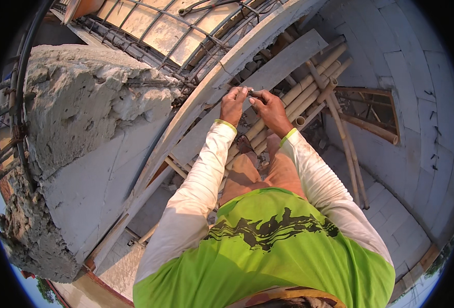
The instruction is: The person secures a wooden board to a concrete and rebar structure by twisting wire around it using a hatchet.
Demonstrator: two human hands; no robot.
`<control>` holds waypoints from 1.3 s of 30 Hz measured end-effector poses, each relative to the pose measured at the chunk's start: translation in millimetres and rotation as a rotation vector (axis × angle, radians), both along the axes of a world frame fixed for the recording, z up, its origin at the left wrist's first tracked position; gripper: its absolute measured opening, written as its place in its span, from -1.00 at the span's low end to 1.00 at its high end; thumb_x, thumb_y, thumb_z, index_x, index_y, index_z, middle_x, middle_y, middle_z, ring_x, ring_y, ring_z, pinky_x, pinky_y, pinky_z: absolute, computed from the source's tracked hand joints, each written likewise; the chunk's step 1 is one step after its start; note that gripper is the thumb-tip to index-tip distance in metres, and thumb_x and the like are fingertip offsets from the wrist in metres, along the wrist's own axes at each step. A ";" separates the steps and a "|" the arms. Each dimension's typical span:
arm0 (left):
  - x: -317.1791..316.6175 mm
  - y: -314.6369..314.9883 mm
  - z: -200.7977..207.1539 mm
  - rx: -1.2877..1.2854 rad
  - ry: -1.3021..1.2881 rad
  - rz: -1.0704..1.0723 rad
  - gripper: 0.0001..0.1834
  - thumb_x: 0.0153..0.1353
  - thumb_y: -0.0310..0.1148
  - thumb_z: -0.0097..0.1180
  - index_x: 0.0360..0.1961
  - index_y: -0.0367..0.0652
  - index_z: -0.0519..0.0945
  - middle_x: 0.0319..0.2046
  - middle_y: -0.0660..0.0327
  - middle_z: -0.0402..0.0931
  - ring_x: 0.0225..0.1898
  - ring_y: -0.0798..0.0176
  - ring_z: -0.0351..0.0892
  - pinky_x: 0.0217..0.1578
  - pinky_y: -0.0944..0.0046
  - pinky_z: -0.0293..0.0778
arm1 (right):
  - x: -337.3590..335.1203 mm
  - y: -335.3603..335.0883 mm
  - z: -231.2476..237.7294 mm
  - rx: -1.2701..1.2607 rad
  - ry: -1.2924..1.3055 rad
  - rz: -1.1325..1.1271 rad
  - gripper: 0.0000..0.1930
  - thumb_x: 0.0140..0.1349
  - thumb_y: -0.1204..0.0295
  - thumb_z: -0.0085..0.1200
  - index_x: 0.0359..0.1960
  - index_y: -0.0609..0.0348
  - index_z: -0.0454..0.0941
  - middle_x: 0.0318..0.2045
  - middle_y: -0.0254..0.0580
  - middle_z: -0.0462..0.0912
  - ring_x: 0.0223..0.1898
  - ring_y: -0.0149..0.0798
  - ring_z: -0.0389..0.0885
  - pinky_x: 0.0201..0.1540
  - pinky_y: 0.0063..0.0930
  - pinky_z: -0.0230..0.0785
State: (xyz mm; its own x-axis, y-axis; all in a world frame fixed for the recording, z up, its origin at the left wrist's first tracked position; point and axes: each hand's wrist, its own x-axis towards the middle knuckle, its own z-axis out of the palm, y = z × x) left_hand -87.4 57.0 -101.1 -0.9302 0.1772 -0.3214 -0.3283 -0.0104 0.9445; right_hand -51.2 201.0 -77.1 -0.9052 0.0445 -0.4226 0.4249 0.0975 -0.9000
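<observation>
- The left hand and the right hand were raised together in the middle of the view, fingertips almost meeting at the edge of a long grey plank.
- Between the 2 hands sat a small dark piece, seemingly thin tie wire; it was too small to tell more.
- The left hand was narrowed, fingers curled and pinched at the wire's left end.
- The right hand was also narrowed, thumb and forefinger pinched on the wire's right end.
- Both arms wore long white sleeves with green cuffs, above a bright green shirt with a dark print.
- Just beyond and below the hands ran a bundle of bamboo poles, slanting from near-left to far-right, with more poles leaning to the right.
- The person's bare foot rested on the bamboo beneath the left wrist.
- To the left stood a rough, broken concrete column, with rusty rebar running down its left side.
- At the far top lay a grid of reinforcing bars over formwork boards.
- A white block wall curved round the right side.
</observation>
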 end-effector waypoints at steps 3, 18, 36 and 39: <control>2.7 4.7 3.6 -0.019 0.018 0.007 -0.66 0.36 -0.19 0.00 -0.23 -0.30 0.61 -0.32 0.26 0.56 -0.25 0.39 0.47 -0.15 0.36 0.37 | -0.7 10.3 1.7 0.278 0.178 0.136 -0.81 0.25 0.40 0.14 -0.26 0.31 0.56 -0.42 -0.09 0.58 -0.41 -0.16 0.58 -0.32 -0.29 0.38; 8.0 20.0 -2.2 0.097 0.015 0.147 -0.68 0.33 -0.21 -0.09 -0.36 -0.27 0.50 -0.50 0.32 0.40 -0.45 0.40 0.37 -0.35 0.34 0.36 | -5.8 22.6 27.9 0.355 0.354 0.266 -0.90 0.21 0.46 0.12 -0.33 0.23 0.57 -0.41 -0.06 0.52 -0.30 0.01 0.52 -0.21 -0.20 0.36; 11.5 27.9 -14.7 -0.187 0.049 0.419 -0.74 0.22 -0.28 0.04 -0.45 -0.29 0.53 -0.59 0.20 0.48 -0.59 0.34 0.42 -0.49 0.31 0.39 | -40.2 26.1 69.3 0.694 0.544 0.717 -0.86 0.18 0.38 0.13 -0.34 0.19 0.54 -0.37 -0.08 0.52 -0.27 0.04 0.54 -0.25 -0.15 0.37; 11.8 28.9 -4.6 -0.003 -0.119 0.441 -0.70 0.23 -0.25 0.01 -0.50 -0.29 0.48 -0.60 0.21 0.45 -0.57 0.32 0.43 -0.49 0.27 0.39 | -51.9 41.6 63.9 0.521 0.402 0.766 -0.84 0.21 0.37 0.15 -0.35 0.22 0.56 -0.43 -0.09 0.58 -0.38 -0.02 0.56 -0.29 -0.22 0.37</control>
State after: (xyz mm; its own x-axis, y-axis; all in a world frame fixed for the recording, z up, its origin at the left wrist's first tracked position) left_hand -75.6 85.9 -105.7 -0.8732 -0.2287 -0.4304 -0.3992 -0.1710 0.9008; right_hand -103.1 242.6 -13.2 -0.8382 -0.5172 -0.1733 -0.2429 0.6384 -0.7304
